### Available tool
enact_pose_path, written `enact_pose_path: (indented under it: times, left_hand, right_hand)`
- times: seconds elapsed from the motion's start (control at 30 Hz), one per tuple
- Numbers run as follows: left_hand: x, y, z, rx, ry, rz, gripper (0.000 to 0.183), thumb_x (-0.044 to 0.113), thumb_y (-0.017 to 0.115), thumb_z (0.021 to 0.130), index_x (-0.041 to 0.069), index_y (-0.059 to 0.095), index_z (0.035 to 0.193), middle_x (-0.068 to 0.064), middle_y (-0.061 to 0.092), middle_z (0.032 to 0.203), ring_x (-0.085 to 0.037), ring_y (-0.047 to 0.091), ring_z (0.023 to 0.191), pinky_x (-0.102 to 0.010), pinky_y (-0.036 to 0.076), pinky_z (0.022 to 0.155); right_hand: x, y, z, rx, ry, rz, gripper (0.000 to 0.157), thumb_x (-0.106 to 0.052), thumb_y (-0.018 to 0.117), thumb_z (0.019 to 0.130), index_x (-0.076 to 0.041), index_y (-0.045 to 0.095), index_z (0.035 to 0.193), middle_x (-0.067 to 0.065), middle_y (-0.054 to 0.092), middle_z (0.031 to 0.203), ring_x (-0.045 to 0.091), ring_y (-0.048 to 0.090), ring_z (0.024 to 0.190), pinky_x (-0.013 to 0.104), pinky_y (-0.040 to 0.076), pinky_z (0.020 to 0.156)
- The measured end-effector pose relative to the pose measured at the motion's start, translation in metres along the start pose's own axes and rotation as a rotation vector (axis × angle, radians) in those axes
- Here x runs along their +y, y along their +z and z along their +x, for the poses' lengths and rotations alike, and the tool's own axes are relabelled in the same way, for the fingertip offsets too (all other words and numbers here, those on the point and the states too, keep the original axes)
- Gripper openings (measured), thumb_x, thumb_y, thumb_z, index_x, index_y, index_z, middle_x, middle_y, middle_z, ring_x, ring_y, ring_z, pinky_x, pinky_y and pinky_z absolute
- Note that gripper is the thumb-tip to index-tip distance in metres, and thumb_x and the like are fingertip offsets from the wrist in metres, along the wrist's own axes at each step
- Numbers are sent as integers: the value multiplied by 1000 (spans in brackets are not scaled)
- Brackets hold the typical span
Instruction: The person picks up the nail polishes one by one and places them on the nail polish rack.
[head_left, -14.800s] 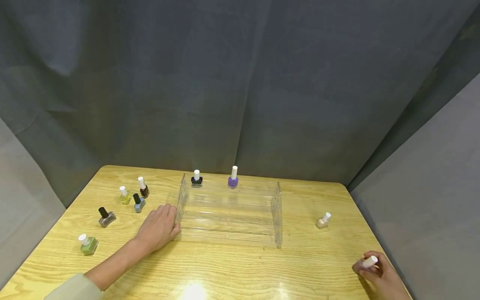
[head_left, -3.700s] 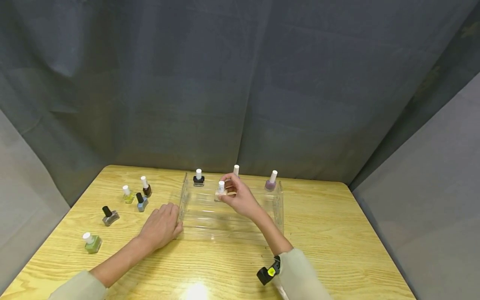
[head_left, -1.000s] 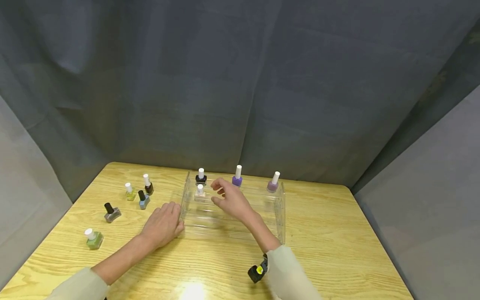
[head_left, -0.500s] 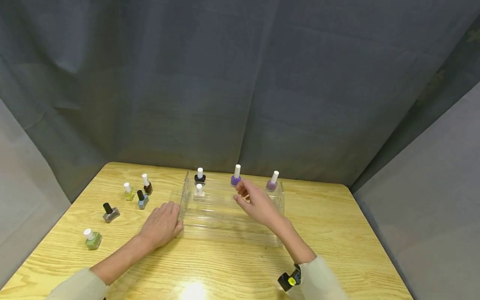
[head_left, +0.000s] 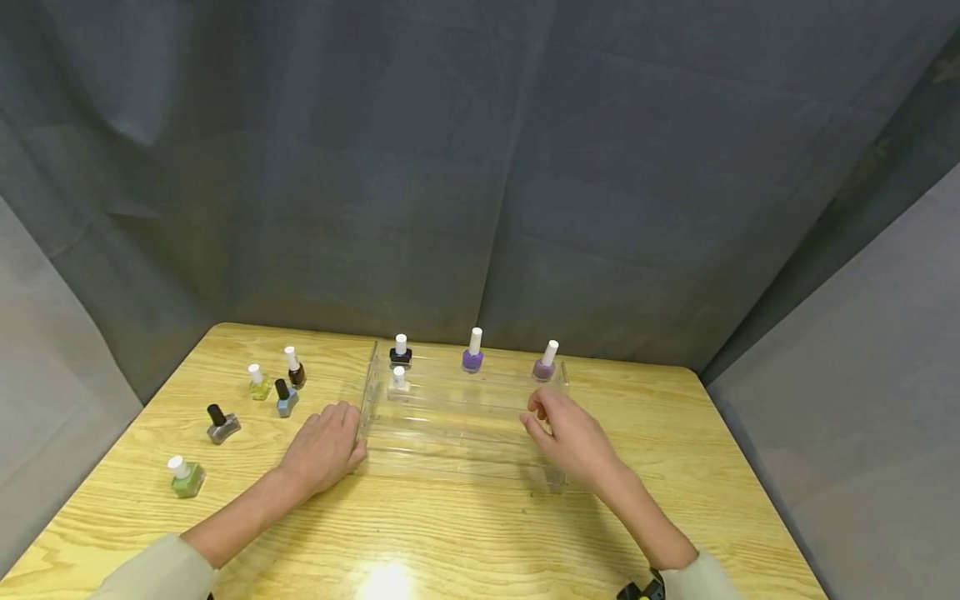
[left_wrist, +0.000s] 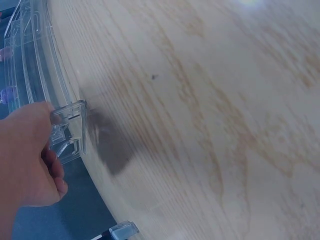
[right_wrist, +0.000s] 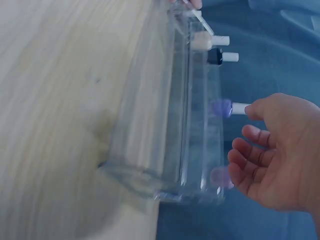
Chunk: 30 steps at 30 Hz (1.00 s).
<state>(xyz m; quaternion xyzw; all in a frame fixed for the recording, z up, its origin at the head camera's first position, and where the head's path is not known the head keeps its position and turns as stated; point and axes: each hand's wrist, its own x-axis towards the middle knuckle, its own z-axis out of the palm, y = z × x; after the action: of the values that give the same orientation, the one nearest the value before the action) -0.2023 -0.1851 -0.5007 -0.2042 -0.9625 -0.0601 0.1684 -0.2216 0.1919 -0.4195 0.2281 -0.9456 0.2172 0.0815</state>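
Observation:
A clear stepped nail polish rack [head_left: 465,446] stands on the table. My left hand [head_left: 322,446] holds the rack's left side panel, with the thumb near its front edge in the left wrist view. My right hand [head_left: 573,433] hovers over the rack's right end, its fingers loosely bent and nothing in them. On the top tier stand a black nail polish [head_left: 401,357], a purple nail polish [head_left: 472,362] and a mauve nail polish [head_left: 543,370]. One tier lower at the left is a pale beige nail polish [right_wrist: 202,41] with a white cap.
Left of the rack, several bottles stand on the wooden table [head_left: 420,542]: dark brown [head_left: 297,376], yellow [head_left: 260,388], light blue [head_left: 287,405], grey [head_left: 224,429] and green [head_left: 187,481]. A dark curtain [head_left: 360,167] hangs behind the table's back edge.
Earlier the mauve and beige bottles came from the right side of the table onto the rack. After letting go of the beige one, my right hand has moved right. My left hand stays at the rack.

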Motion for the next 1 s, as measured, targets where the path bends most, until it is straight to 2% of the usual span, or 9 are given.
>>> enact_pose_path:
  times: [0.27, 0.47, 0.73, 1.0]
  left_hand:
    - [1, -1, 1, 10, 4, 0, 26, 20, 65, 89, 9, 42, 84, 0, 32, 75, -18, 33, 65, -32, 31, 55]
    - [1, -3, 1, -2, -3, -11, 26, 20, 64, 89, 10, 41, 83, 0, 32, 75, -17, 32, 64, -31, 31, 55]
    - [0, -3, 1, -15, -8, -18, 24, 19, 62, 89, 10, 41, 83, 0, 33, 75, -17, 32, 64, -31, 30, 55]
    - [1, -3, 0, 0, 7, -1, 26, 20, 63, 89, 10, 40, 82, 1, 30, 74, -16, 30, 64, -30, 29, 54]
  right_hand:
    - [36, 4, -27, 5, 105, -74, 21, -25, 65, 98, -13, 51, 87, -2, 47, 78, 13, 40, 63, 29, 34, 51]
    - [51, 11, -39, -89, 148, -118, 24, -25, 59, 101, -13, 50, 81, -2, 42, 71, 13, 38, 56, 28, 32, 47]
    - [58, 25, -44, -223, 139, -103, 27, -26, 54, 104, -14, 49, 80, -1, 42, 70, 14, 39, 60, 30, 35, 54]
    - [64, 40, -49, -220, 97, -159, 24, -27, 52, 104, -14, 51, 84, -3, 44, 74, 15, 45, 66, 35, 40, 60]
